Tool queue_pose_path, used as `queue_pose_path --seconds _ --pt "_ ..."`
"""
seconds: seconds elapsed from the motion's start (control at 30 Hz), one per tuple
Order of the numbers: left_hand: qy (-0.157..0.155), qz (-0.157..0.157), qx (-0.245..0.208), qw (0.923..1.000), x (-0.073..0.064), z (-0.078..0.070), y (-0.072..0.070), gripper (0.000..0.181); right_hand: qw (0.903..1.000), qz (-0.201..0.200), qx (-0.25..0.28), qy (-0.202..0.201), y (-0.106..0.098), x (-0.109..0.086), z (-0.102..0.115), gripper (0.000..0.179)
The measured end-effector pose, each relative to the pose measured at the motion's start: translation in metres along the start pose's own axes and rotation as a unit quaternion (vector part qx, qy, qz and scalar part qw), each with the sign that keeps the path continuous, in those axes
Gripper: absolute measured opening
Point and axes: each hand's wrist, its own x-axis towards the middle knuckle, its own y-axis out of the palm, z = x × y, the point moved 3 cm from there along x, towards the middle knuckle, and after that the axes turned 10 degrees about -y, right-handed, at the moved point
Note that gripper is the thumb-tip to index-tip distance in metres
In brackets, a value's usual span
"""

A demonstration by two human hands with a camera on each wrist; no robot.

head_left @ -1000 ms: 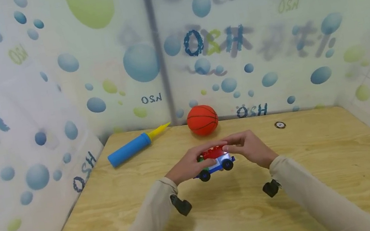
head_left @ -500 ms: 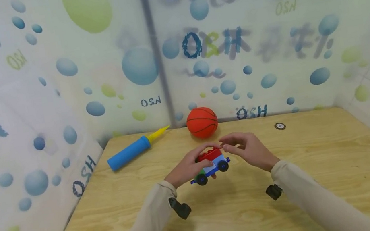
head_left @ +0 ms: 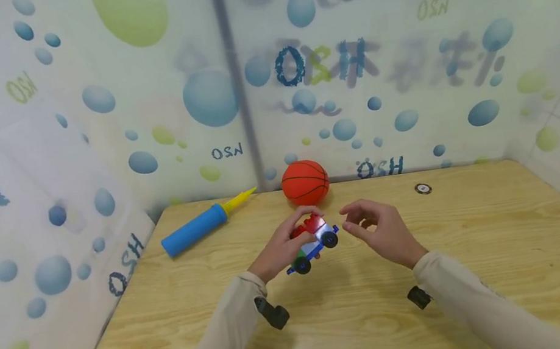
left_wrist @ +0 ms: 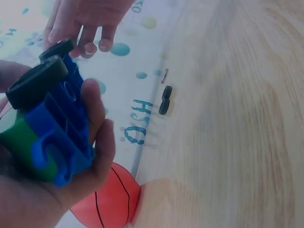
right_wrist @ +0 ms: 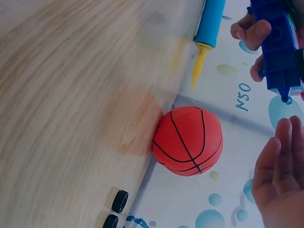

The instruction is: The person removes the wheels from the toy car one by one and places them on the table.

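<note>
Wooden tabletop (head_left: 361,327) lies below; left grip (head_left: 281,249) clasps 1 toy car (head_left: 311,249), right grip (head_left: 385,232) loosely parted.

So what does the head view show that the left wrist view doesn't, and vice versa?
Only the head view shows the blue-and-yellow pump and the beige sleeves. Only the left wrist view shows two small dark pieces lying on the table. Both show the left hand holding the toy vehicle, the right hand, the red ball and the patterned wall.
</note>
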Motion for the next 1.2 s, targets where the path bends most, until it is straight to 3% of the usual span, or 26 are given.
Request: queue_pose_path --seconds 0.1,0.33,0.5,0.77,1.2 --pt "0.012 -0.021 0.008 0.9997 0.0 -0.001 -0.001 0.037 0.9999 -0.001 -0.011 -0.011 0.001 -0.001 -0.001 0.025" --pt "0.029 -0.036 -0.001 0.9989 0.0 -0.001 -0.004 0.037 0.9996 0.014 -0.019 -0.018 0.005 -0.002 -0.008 0.027" --pt "0.02 -0.046 -0.009 0.9987 0.001 0.002 -0.004 0.037 0.9991 0.035 -0.015 -0.02 0.011 -0.009 -0.012 0.029" --pt "-0.009 -0.046 -0.045 0.9979 0.002 0.002 0.0 0.037 0.9977 0.032 0.006 -0.059 0.016 -0.008 -0.003 0.03" --pt "0.004 -0.038 -0.057 0.9976 0.005 0.004 0.008 0.028 0.996 0.037 0.075 -0.03 0.025 -0.005 -0.005 0.032"
